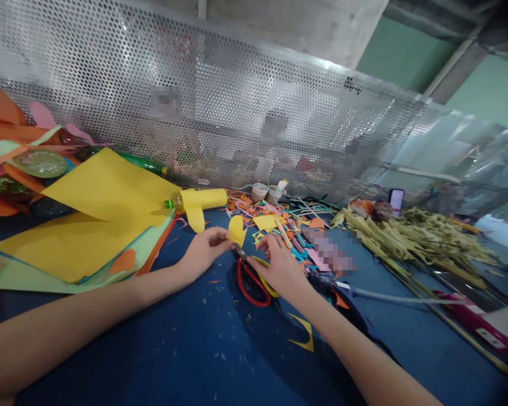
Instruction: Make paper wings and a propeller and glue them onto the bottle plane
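My left hand [201,252] pinches a small yellow paper petal [236,230] between thumb and fingers, just above the blue table [186,349]. My right hand [279,268] rests on the table beside it, fingers curled over the red-and-yellow-handled scissors [252,281], whose blades point toward the petal. A plastic bottle wrapped in yellow paper [201,199] lies on its side just beyond the left hand, with a yellow petal stuck to it.
Large yellow and pale green paper sheets [88,225] lie at left, beside orange paper flowers [17,152]. Coloured paper scraps [279,220] litter the centre back. A glue gun [342,296], dried straw strips [415,239] and a phone [396,199] lie at right. A perforated metal screen [237,113] stands behind.
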Motion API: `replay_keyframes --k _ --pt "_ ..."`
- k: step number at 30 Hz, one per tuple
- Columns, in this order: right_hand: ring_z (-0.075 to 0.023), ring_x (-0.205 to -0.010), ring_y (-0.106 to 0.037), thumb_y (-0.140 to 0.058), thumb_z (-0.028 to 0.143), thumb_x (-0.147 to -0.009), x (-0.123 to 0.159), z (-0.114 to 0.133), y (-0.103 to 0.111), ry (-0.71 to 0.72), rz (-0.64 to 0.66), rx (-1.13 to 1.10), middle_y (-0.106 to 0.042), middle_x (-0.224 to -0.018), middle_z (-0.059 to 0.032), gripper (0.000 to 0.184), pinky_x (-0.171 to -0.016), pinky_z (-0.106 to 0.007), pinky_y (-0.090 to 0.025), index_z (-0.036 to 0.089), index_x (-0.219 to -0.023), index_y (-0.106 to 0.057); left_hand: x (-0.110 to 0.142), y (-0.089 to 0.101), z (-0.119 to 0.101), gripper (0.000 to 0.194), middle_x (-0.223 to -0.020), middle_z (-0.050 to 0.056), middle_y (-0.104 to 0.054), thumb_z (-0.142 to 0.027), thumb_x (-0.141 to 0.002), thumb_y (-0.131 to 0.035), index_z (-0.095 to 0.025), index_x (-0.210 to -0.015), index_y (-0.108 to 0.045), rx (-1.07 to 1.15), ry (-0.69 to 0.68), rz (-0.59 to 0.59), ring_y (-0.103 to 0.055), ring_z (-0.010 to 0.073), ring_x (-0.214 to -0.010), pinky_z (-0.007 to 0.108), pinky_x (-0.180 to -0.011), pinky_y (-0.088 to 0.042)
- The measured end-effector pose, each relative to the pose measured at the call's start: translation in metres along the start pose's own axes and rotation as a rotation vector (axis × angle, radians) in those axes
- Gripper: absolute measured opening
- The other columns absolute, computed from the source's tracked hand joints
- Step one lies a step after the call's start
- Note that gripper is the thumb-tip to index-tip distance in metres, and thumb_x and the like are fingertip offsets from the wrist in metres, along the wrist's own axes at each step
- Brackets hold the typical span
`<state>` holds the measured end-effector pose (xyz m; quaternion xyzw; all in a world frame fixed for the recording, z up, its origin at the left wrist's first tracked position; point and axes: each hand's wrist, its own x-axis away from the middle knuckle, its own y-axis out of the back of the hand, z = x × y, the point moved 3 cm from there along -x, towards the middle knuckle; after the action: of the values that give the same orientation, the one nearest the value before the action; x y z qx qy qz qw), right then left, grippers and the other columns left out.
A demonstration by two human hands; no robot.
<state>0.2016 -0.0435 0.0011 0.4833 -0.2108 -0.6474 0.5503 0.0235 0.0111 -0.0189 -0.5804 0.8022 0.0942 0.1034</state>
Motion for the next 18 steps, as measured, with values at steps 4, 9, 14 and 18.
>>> replay_keyframes --k 4,9,14,18 --pt "-0.0282 -0.085 -0.059 -0.061 0.043 -0.076 0.008 -0.002 0.0 0.016 0.154 0.276 -0.059 -0.093 -0.0104 0.034 -0.066 -0.036 -0.044 0.019 -0.098 -0.051 -0.011 0.014 0.0 0.018 -0.074 0.0 -0.06 -0.027 -0.071 -0.063 -0.017 -0.08 -0.052 -0.083 -0.039 -0.093 -0.059 0.0149 -0.071 0.03 -0.072 -0.047" --pt "-0.0285 -0.089 -0.059 -0.062 0.031 -0.078 0.016 0.016 -0.006 0.024 0.281 0.315 -0.058 -0.097 -0.0136 0.032 -0.074 -0.036 -0.044 0.016 -0.104 -0.051 -0.014 0.025 0.004 0.013 -0.067 -0.001 -0.057 -0.027 -0.07 -0.063 -0.016 -0.07 -0.054 -0.248 -0.048 -0.072 -0.054 0.0143 -0.065 0.026 -0.065 -0.044" --pt "-0.025 -0.082 -0.062 -0.049 0.015 -0.086 0.018 0.027 -0.009 -0.004 0.35 0.289 -0.058 -0.097 -0.013 0.024 -0.07 -0.033 -0.045 0.016 -0.11 -0.049 0.001 0.039 -0.001 0.015 -0.067 0.0 -0.06 -0.032 -0.071 -0.062 -0.017 -0.068 -0.059 -0.389 -0.04 -0.031 -0.056 0.0172 -0.065 0.027 -0.063 -0.043" --pt "-0.0243 -0.085 -0.06 -0.047 0.015 -0.086 0.014 0.025 -0.007 0.028 0.212 0.225 -0.056 -0.099 -0.0126 0.02 -0.071 -0.032 -0.046 0.017 -0.106 -0.048 0.011 0.053 -0.005 0.021 -0.075 0.003 -0.066 -0.036 -0.076 -0.056 -0.017 -0.076 -0.065 -0.524 -0.03 -0.03 -0.059 0.0199 -0.071 0.028 -0.067 -0.043"
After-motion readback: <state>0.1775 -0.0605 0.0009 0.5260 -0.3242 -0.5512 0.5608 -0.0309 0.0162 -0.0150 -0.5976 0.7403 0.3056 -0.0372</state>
